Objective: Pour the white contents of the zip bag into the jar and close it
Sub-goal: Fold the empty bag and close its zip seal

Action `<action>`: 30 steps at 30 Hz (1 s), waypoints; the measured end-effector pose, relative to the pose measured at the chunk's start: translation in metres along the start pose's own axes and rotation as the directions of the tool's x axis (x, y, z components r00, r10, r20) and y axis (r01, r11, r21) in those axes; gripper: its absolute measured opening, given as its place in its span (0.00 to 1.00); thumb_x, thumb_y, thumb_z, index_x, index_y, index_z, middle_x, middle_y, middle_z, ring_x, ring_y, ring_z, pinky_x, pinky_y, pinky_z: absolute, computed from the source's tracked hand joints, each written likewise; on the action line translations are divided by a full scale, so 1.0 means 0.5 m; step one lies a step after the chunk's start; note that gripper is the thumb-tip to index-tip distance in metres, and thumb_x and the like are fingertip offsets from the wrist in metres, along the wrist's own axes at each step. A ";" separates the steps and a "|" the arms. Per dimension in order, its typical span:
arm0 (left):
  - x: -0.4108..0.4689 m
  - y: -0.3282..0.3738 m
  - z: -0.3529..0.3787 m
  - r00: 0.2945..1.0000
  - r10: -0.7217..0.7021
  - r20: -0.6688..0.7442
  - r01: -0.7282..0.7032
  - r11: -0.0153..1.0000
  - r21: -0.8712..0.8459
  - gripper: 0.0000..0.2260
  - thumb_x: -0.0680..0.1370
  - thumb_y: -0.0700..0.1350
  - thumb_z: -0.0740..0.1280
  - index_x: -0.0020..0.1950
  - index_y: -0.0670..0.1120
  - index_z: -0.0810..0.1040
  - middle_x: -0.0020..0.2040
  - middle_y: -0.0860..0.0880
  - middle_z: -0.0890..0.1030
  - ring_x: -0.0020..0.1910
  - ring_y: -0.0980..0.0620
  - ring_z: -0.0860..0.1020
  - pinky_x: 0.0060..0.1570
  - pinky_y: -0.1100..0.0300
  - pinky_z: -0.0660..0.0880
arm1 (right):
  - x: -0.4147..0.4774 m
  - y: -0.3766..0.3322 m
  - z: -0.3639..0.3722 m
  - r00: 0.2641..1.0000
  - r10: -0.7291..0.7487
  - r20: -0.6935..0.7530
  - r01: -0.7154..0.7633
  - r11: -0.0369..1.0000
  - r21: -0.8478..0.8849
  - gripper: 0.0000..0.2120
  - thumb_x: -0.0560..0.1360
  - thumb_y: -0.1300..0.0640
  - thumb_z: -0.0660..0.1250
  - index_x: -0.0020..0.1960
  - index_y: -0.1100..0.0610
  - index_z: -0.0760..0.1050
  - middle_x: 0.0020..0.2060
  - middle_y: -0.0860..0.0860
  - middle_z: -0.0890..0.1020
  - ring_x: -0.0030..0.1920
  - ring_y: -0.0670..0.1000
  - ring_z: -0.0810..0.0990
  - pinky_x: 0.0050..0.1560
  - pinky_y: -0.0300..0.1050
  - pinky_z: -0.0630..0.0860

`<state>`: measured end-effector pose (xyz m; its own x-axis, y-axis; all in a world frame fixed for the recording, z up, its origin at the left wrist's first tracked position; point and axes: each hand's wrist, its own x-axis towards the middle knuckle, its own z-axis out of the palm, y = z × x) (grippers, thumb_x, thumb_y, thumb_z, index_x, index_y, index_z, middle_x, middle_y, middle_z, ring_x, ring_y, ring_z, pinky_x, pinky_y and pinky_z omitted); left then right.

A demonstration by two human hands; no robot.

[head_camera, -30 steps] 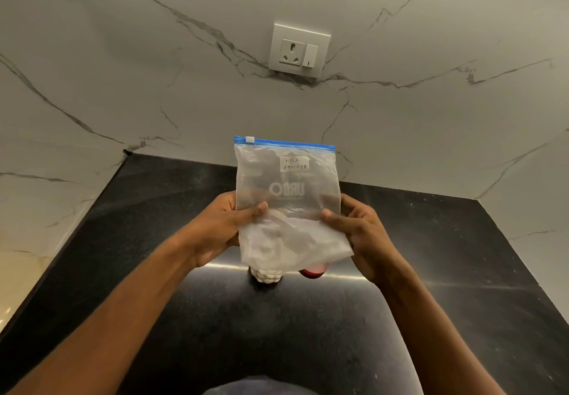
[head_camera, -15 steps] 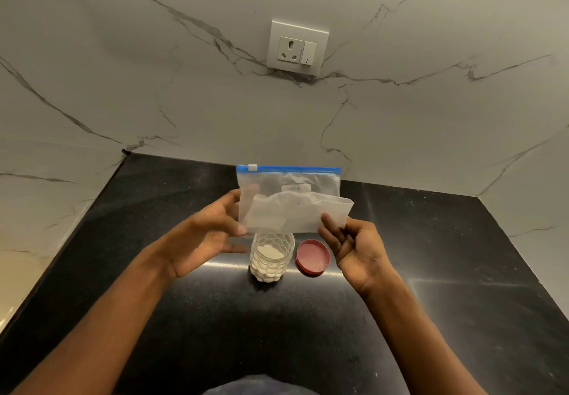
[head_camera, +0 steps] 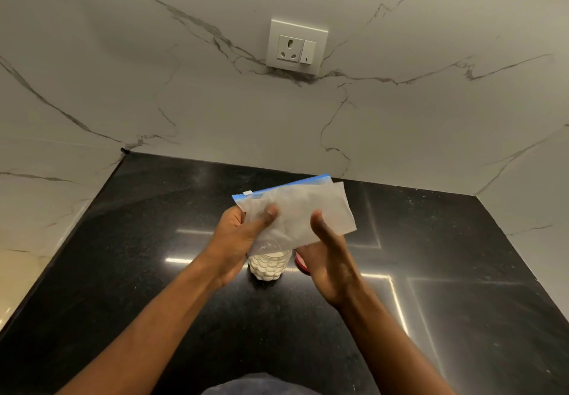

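At the centre of the frame, the left hand (head_camera: 237,240) pinches the clear plastic zip bag with blue seal strip (head_camera: 303,210) between thumb and fingers. The right hand (head_camera: 326,259) is open and flat against the bag's lower right. Just below the bag, the dimpled clear glass jar (head_camera: 269,267) stands on the black polished counter (head_camera: 154,271), with white powder inside. The red round lid (head_camera: 299,263) lies beside it, mostly hidden. The bag looks nearly flat, so pouring seems finished; next, the bag should go aside and the lid onto the jar.

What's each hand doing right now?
Left hand: closed on the zip bag.
Right hand: open, palm against the bag's underside.
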<state>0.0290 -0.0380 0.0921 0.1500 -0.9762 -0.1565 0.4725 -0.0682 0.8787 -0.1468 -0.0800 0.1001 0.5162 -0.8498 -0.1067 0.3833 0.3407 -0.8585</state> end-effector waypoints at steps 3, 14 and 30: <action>-0.004 -0.010 0.005 0.999 -0.040 0.013 0.041 0.998 -0.039 0.15 0.80 0.45 0.73 0.66 0.45 0.81 0.59 0.42 0.87 0.58 0.41 0.87 0.49 0.51 0.86 | 0.025 0.008 0.012 0.990 0.008 -0.143 0.001 0.998 0.061 0.28 0.79 0.47 0.73 0.75 0.57 0.73 0.67 0.63 0.82 0.68 0.65 0.80 0.68 0.69 0.75; 0.005 -0.008 0.038 0.992 -0.091 -0.090 0.090 0.996 -0.021 0.09 0.82 0.38 0.70 0.61 0.46 0.83 0.51 0.46 0.90 0.49 0.49 0.89 0.41 0.59 0.85 | 0.049 0.040 -0.005 0.815 -0.578 -0.045 0.441 0.668 -0.599 0.24 0.78 0.60 0.74 0.73 0.60 0.76 0.63 0.58 0.85 0.62 0.57 0.85 0.58 0.56 0.84; 0.015 0.022 0.055 0.987 -0.092 0.134 0.122 0.962 -0.243 0.16 0.83 0.44 0.60 0.63 0.47 0.86 0.60 0.44 0.87 0.56 0.49 0.87 0.54 0.51 0.84 | 0.072 0.049 -0.014 0.655 -0.522 0.547 0.273 -0.512 -0.815 0.35 0.75 0.63 0.78 0.78 0.63 0.68 0.77 0.62 0.71 0.77 0.64 0.69 0.73 0.73 0.67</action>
<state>0.0114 -0.0518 0.1129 -0.0115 -0.9846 -0.1747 0.6840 -0.1351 0.7169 -0.1242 -0.1052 0.0717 0.5569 -0.5139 0.6525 -0.6794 -0.7338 0.0018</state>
